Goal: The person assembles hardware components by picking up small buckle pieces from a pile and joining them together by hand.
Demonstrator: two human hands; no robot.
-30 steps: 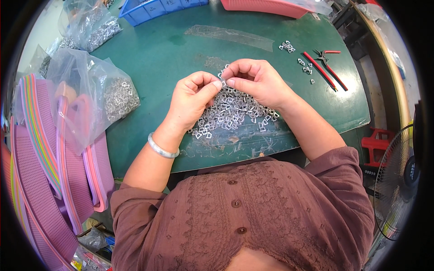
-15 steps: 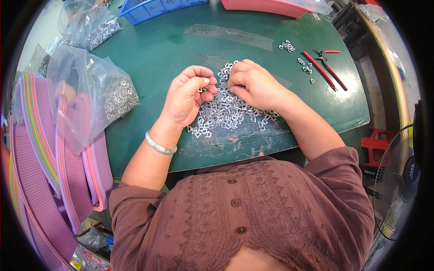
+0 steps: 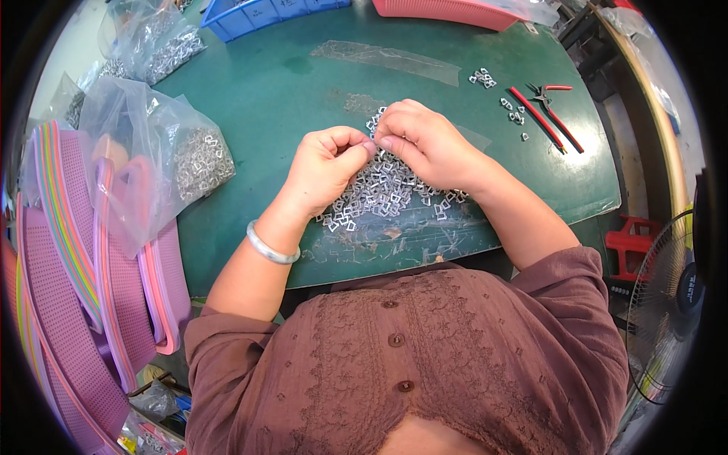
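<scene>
A pile of small silver metal buckle-like pieces (image 3: 383, 188) lies on the green table (image 3: 265, 98). Over its far left side, my left hand (image 3: 327, 163) is closed, thumb and forefinger pinched together, with a pale bangle on the wrist. My right hand (image 3: 425, 142) meets it from the right, its thumb and fingers closed in a pinch. Their fingertips touch or nearly touch above the pile. Whatever sits between them is too small and too covered to make out.
Red-handled pliers (image 3: 547, 114) and a red stick-like tool (image 3: 537, 120) lie at the right by a few loose metal pieces (image 3: 482, 77). A plastic bag of pieces (image 3: 201, 163) stands left, above purple woven baskets (image 3: 57, 280). Blue (image 3: 273, 14) and pink trays (image 3: 447, 11) line the back.
My left hand has moved right and its fingers have turned into a pinch against the right hand. The right hand has shifted slightly left, to the left hand's fingertips.
</scene>
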